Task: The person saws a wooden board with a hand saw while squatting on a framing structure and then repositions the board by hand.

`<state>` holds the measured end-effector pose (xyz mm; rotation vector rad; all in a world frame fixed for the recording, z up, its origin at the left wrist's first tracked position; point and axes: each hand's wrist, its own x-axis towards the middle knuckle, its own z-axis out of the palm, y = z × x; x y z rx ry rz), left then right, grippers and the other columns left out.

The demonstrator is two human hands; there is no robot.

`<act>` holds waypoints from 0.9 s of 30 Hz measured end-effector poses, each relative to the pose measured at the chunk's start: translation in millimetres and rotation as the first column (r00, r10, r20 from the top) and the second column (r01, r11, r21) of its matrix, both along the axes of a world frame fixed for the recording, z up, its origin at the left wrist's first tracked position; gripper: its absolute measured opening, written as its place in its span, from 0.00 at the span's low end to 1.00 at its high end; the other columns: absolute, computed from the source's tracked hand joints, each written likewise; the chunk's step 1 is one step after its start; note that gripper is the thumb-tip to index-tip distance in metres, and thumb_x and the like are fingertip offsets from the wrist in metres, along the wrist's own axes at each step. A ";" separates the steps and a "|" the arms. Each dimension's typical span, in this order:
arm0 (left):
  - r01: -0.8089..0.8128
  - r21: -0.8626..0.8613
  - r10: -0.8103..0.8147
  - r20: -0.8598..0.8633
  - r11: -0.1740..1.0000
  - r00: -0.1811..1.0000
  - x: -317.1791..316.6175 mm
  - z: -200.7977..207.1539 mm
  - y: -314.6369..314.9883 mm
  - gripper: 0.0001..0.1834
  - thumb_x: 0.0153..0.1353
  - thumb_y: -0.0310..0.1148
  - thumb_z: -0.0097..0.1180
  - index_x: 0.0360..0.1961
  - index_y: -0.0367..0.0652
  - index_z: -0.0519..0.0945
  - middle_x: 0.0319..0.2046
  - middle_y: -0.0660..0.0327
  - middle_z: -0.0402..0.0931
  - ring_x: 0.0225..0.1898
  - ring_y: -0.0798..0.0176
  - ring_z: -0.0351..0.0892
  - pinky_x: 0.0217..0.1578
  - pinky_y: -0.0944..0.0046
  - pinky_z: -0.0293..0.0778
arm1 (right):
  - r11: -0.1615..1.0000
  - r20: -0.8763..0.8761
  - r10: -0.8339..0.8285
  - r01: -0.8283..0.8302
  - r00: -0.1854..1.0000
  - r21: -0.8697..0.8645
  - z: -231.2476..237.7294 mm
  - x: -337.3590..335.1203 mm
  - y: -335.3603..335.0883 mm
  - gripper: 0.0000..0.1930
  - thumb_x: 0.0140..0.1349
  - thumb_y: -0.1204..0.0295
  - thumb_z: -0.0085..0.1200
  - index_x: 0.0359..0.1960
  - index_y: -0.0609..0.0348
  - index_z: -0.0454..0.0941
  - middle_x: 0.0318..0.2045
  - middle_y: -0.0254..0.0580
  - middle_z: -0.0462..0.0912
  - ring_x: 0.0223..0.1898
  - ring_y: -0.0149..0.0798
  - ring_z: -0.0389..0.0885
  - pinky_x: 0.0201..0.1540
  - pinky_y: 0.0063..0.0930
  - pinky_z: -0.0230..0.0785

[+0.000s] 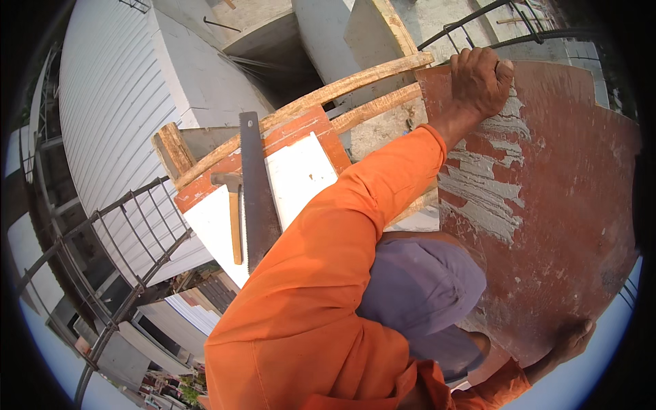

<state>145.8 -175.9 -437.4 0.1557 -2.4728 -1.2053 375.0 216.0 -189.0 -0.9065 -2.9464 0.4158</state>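
Note:
A large red-brown plywood board (574, 178), with flaking grey cement along one side, stands at my right. My left hand (480, 80) is closed over its far edge, knuckles up. At the lower right, my right hand (570, 342) is curled at the board's near edge, its fingers partly hidden. My orange-sleeved left arm stretches across the middle of the view. To the left of that arm, a handsaw blade (256, 184) lies on a white and red panel (290, 167), its handle end hidden behind my sleeve. Beside it rests a hammer (236, 219) with a wooden handle.
Wooden strips (348, 82) run along the panel's far side. Tied steel rebar (126, 301) stretches along the left, with more rebar (492, 17) at the top right. A white corrugated roof (113, 123) lies lower down at left. My bent knee (424, 283) is beside the board.

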 end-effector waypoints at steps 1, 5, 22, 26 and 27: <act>-0.027 0.018 0.028 -0.039 0.999 0.999 1.6 -5.7 0.5 0.17 0.61 0.42 0.45 0.20 0.42 0.68 0.20 0.56 0.69 0.26 0.49 0.67 0.33 0.51 0.61 | 0.999 -0.021 -0.012 0.012 1.000 0.037 -1.7 0.7 -12.6 0.28 0.68 0.45 0.35 0.39 0.62 0.74 0.29 0.39 0.74 0.32 0.34 0.71 0.38 0.28 0.66; -0.075 0.075 0.082 -0.091 0.994 0.992 -0.9 -30.9 -9.4 0.18 0.59 0.44 0.47 0.20 0.41 0.70 0.21 0.56 0.70 0.26 0.50 0.67 0.34 0.51 0.60 | 0.987 -0.020 0.020 -0.016 1.000 0.159 -14.8 -1.3 -29.4 0.32 0.65 0.41 0.36 0.40 0.63 0.76 0.29 0.39 0.77 0.33 0.36 0.74 0.38 0.29 0.69; 0.016 0.222 -0.015 -0.008 0.975 1.000 16.2 0.5 -7.3 0.14 0.58 0.41 0.47 0.24 0.41 0.71 0.27 0.53 0.73 0.33 0.48 0.69 0.41 0.50 0.62 | 0.991 -0.038 0.052 -0.047 0.998 0.122 41.3 49.0 -65.9 0.28 0.67 0.45 0.39 0.36 0.63 0.75 0.28 0.34 0.74 0.32 0.28 0.71 0.38 0.23 0.65; 0.034 0.286 -0.031 -0.014 0.958 0.999 16.5 -15.3 -11.6 0.15 0.60 0.42 0.45 0.25 0.42 0.71 0.28 0.53 0.73 0.33 0.47 0.69 0.41 0.49 0.62 | 0.975 -0.120 0.158 -0.136 0.980 0.179 35.3 68.8 -103.3 0.22 0.70 0.53 0.40 0.33 0.62 0.72 0.25 0.33 0.71 0.30 0.27 0.66 0.35 0.21 0.62; 0.050 0.299 -0.043 -0.027 0.953 0.999 16.7 -20.9 -14.6 0.15 0.60 0.42 0.45 0.25 0.42 0.71 0.28 0.53 0.73 0.33 0.47 0.69 0.41 0.49 0.62 | 0.973 -0.131 0.148 -0.121 0.980 0.195 32.9 70.8 -112.7 0.22 0.70 0.53 0.40 0.33 0.62 0.72 0.25 0.33 0.71 0.30 0.27 0.66 0.35 0.21 0.62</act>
